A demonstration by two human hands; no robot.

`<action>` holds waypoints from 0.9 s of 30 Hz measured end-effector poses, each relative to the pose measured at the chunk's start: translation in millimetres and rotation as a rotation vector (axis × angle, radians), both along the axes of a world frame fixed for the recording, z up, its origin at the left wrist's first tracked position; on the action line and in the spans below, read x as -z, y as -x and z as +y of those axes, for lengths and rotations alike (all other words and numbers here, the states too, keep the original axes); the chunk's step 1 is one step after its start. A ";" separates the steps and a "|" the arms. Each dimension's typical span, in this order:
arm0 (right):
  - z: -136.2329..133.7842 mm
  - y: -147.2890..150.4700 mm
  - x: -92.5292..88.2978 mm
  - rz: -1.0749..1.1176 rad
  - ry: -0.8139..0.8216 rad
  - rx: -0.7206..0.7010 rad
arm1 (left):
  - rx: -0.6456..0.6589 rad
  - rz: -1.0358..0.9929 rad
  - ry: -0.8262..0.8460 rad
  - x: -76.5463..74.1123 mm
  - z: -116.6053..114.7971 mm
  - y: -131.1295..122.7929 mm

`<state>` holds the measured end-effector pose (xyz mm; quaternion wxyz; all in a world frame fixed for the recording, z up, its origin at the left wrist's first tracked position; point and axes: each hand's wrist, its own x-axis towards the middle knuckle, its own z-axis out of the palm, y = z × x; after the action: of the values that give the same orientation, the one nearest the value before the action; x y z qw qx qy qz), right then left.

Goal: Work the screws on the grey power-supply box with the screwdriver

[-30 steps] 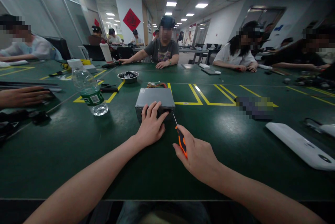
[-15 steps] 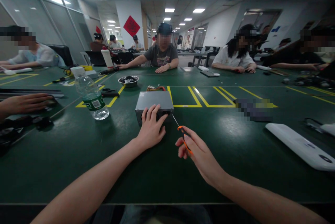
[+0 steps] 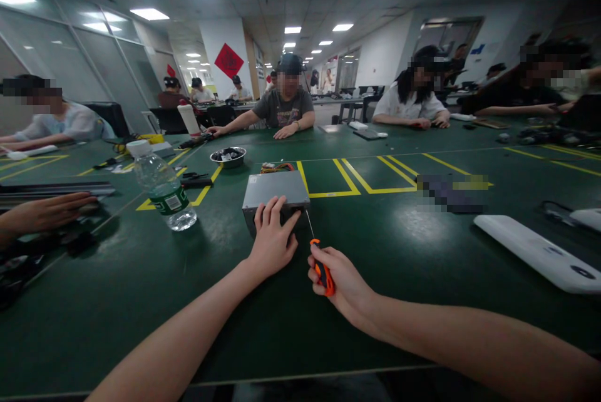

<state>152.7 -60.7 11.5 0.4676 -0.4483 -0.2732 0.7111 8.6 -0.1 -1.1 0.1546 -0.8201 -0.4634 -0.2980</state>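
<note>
Mid-frame, left hand [image 3: 272, 245] lies open, pinning stiff, prob. heavy metal box [image 3: 275, 188]; right hand [image 3: 345, 286] grasps light screwdriver [image 3: 323, 275] by handle.

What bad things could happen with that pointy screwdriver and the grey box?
1. The screwdriver in the right hand points at the near right corner of the grey box. If its tip slips, it might jab the left hand, whose fingers lie just beside it.
2. Only the left hand steadies the box on the smooth green table, so a hard push could slide it.
3. The water bottle stands near the left arm and could get knocked over.
</note>
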 end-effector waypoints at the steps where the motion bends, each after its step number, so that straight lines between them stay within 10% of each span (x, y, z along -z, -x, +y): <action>1: -0.6 3.0 -3.2 0.007 0.009 0.000 | -0.001 -0.002 0.000 0.3 0.2 -0.2; 27: 6.9 -1.0 7.3 0.136 0.064 -0.040 | -0.011 0.015 -0.002 5.5 5.9 2.4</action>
<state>153.6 -53.8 4.2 0.4559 -0.4082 -0.2268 0.7576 6.2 5.8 -6.7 0.1605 -0.8197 -0.4664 -0.2914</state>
